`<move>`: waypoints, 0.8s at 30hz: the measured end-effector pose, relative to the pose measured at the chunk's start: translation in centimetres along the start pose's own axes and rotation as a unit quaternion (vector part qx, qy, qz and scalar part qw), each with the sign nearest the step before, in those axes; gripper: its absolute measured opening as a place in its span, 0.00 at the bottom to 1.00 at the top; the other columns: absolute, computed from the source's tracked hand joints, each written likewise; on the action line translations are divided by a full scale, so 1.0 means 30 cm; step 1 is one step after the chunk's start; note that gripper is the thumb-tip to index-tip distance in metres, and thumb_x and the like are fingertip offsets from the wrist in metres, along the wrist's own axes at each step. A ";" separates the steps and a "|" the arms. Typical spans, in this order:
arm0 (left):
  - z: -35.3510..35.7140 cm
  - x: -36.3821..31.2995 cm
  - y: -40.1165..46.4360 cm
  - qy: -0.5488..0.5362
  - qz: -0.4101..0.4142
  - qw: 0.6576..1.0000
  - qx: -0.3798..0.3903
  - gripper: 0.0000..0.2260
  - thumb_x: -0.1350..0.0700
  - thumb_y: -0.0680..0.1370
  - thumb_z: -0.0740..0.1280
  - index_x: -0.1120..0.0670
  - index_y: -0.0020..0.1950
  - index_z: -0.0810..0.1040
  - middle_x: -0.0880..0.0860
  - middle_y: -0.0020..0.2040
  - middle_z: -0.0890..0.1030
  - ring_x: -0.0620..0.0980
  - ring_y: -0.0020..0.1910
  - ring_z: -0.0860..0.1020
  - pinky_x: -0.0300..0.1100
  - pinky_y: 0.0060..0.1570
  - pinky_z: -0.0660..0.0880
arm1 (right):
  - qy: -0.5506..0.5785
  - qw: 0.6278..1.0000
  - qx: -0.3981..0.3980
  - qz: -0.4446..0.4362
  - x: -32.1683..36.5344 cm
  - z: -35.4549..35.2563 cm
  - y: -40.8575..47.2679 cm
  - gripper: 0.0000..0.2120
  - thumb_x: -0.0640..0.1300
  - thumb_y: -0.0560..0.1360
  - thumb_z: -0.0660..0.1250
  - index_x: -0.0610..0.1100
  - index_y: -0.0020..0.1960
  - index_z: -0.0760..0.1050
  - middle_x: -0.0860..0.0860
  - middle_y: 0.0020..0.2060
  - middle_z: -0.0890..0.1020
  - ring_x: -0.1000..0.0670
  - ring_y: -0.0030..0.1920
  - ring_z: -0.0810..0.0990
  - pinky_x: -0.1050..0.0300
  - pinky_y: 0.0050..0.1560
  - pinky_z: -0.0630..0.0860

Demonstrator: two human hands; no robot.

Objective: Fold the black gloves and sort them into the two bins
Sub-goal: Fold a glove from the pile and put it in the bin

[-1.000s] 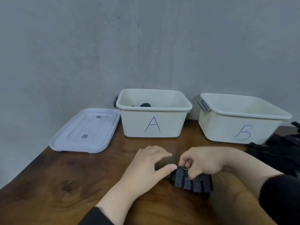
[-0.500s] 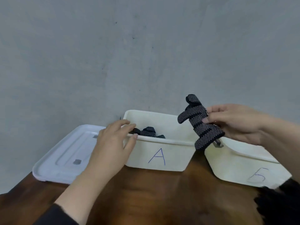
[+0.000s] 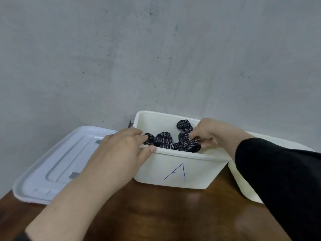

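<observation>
The white bin marked A (image 3: 175, 164) stands in the middle of the wooden table. My left hand (image 3: 119, 153) grips its near left rim, thumb on the outside and fingers over the edge. My right hand (image 3: 208, 133) reaches into the bin from the right and pinches a folded black dotted glove (image 3: 185, 136) that stands partly above the others. Other folded black gloves (image 3: 161, 140) lie inside the bin. The second white bin (image 3: 243, 185) sits to the right, mostly hidden behind my black right sleeve.
A white lid (image 3: 57, 164) lies flat on the table to the left of bin A. A grey wall (image 3: 156, 58) rises right behind the bins. Bare brown tabletop (image 3: 165, 214) stretches in front of the bins.
My right hand carried the folded glove from the air above the bins down into bin A. My left hand moved from near the rim to gripping it.
</observation>
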State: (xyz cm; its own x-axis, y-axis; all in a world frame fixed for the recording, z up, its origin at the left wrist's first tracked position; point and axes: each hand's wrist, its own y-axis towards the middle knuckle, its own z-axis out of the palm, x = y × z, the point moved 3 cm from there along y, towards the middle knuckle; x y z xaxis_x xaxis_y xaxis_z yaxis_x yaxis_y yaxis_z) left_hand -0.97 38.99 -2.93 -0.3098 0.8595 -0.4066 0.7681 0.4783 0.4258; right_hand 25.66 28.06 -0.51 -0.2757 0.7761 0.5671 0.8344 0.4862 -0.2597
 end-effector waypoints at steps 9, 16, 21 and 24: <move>-0.004 0.005 0.006 0.007 0.004 1.000 0.010 0.20 0.39 0.80 0.58 0.43 0.68 0.76 0.41 0.69 0.72 0.42 0.70 0.67 0.41 0.68 0.61 | -0.061 0.995 0.076 0.037 -0.010 0.100 0.057 0.18 0.49 0.80 0.69 0.32 0.56 0.78 0.43 0.39 0.84 0.46 0.37 0.83 0.54 0.35 0.81; 0.001 0.022 0.002 0.027 0.008 0.999 0.023 0.21 0.38 0.80 0.58 0.43 0.70 0.74 0.42 0.70 0.71 0.44 0.71 0.67 0.44 0.69 0.61 | -0.097 0.994 -0.007 -0.047 0.004 0.024 -0.003 0.15 0.45 0.83 0.63 0.34 0.58 0.79 0.40 0.53 0.85 0.42 0.48 0.85 0.44 0.52 0.83; 0.017 0.004 0.002 0.029 0.007 0.999 -0.018 0.24 0.36 0.80 0.57 0.48 0.67 0.78 0.49 0.69 0.76 0.50 0.68 0.73 0.49 0.69 0.65 | 0.010 0.966 -0.168 -0.196 0.040 -0.107 -0.174 0.17 0.50 0.81 0.64 0.45 0.66 0.77 0.50 0.50 0.85 0.47 0.50 0.85 0.44 0.59 0.80; 0.000 -0.079 -0.031 -0.035 0.057 0.989 -0.129 0.19 0.42 0.78 0.60 0.51 0.59 0.83 0.49 0.60 0.81 0.51 0.60 0.77 0.48 0.62 0.71 | 0.026 0.921 -0.254 -0.293 0.025 -0.137 -0.390 0.14 0.50 0.82 0.63 0.52 0.66 0.76 0.59 0.49 0.82 0.60 0.49 0.80 0.57 0.53 0.78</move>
State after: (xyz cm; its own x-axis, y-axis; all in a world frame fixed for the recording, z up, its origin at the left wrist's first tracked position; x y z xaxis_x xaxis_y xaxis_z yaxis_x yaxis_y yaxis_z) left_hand -0.97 36.52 -2.36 -0.1835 0.9003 -0.3947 0.6245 0.4168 0.6604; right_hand 17.65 21.30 6.16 -0.7373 0.4136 0.5342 0.6694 0.5537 0.4953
